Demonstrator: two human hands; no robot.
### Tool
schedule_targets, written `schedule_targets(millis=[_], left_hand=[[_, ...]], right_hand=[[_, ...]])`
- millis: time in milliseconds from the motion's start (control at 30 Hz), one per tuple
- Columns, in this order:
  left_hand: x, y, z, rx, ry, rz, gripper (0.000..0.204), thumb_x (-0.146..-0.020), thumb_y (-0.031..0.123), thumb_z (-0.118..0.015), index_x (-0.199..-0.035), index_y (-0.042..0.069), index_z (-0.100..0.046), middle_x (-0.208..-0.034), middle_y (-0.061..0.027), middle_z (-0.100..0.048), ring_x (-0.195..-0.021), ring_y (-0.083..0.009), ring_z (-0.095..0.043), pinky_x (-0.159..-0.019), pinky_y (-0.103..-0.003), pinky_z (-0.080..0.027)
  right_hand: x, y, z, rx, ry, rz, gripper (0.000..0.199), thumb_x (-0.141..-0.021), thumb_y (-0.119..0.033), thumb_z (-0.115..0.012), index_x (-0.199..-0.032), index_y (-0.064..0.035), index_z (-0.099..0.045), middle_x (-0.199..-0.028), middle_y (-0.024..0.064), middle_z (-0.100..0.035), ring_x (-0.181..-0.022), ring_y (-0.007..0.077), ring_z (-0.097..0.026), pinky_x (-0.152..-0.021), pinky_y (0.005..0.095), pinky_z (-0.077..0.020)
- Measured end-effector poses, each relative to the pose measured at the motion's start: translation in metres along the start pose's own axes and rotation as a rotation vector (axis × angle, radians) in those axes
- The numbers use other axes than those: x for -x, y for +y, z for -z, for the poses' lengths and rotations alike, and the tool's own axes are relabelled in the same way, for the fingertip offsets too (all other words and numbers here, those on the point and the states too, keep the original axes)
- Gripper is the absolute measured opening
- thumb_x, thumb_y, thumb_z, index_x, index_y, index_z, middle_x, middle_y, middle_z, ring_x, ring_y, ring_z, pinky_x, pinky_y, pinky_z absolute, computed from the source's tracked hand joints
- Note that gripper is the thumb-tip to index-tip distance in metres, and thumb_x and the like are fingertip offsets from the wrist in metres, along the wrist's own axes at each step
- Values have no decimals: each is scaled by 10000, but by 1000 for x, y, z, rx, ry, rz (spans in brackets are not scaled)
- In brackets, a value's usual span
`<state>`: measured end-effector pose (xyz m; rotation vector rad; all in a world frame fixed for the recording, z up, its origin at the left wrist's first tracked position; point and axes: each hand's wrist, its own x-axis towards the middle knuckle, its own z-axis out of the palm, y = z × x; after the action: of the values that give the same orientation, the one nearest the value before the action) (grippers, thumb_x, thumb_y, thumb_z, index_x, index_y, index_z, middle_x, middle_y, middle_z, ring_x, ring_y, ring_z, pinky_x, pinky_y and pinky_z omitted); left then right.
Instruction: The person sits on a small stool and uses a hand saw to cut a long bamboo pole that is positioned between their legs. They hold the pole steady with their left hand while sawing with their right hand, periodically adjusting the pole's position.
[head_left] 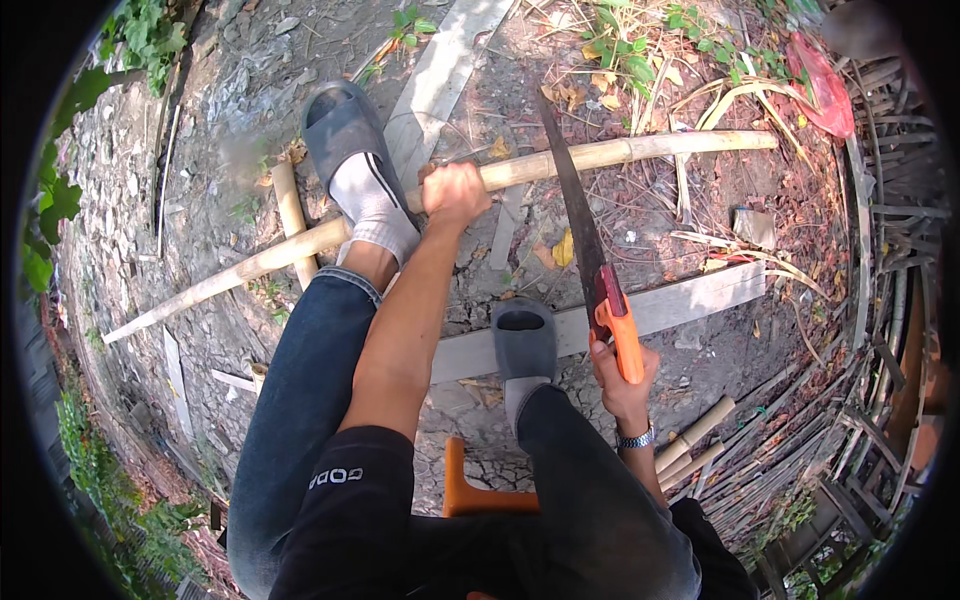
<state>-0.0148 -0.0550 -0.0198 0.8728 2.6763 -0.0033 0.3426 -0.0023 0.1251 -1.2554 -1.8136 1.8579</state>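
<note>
A long bamboo pole (640,150) lies across the ground in front of me. My left hand (456,193) is closed around it, just right of my left foot. That foot, in a grey slide sandal (345,130), rests on the pole. A short bamboo piece (290,215) crosses under the pole to the left. My right hand (626,384) holds a handsaw (580,220) by its orange handle. The dark blade points away from me and crosses the pole to the right of my left hand; whether its teeth touch the bamboo I cannot tell.
A flat grey board (690,302) lies near my right sandal (525,338), and another board (440,80) lies farther off. Cut bamboo pieces (695,435) lie by my right arm. An orange stool (480,498) is beneath me. A red plastic bag (822,85) sits at the far right.
</note>
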Motion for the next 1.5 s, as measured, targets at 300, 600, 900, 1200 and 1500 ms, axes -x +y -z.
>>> schedule_targets(millis=[300,600,900,1200,1500], left_hand=[[0,1,10,27,-39,-15,241,-820,218,-649,-919,72,-814,-941,-204,-786,-915,-329,-789,-807,-410,-628],[-3,3,17,33,-151,43,307,-835,284,-663,-999,60,-797,-1020,-222,-775,-996,-365,-765,-921,-431,-600],[2,3,20,26,-123,6,244,-843,209,-634,-965,81,-803,-973,-197,-788,-944,-339,-783,-840,-417,-617],[-1,-4,-9,14,-58,20,243,-790,249,-697,-930,71,-784,-923,-195,-780,-899,-322,-782,-826,-418,-622],[-5,7,5,-32,-45,-6,239,-813,242,-669,-931,69,-784,-925,-197,-783,-894,-333,-784,-819,-420,-625]], right_hand=[[76,-7,32,75,19,-51,93,-938,-49,-738,-947,43,-744,-638,-55,-566,-585,31,-482,-532,246,-392],[84,-38,35,86,4,-105,192,-926,-47,-753,-1074,74,-755,-735,8,-675,-662,60,-584,-624,251,-469],[95,-27,39,55,47,-57,211,-935,-34,-738,-1110,83,-755,-845,70,-765,-757,95,-687,-726,263,-536],[27,-33,29,17,74,-62,205,-990,-141,-706,-892,37,-732,-574,-36,-561,-461,31,-447,-445,238,-326],[84,-34,45,255,-4,-17,113,-931,-55,-747,-985,42,-766,-651,-14,-632,-606,23,-546,-538,248,-430]])
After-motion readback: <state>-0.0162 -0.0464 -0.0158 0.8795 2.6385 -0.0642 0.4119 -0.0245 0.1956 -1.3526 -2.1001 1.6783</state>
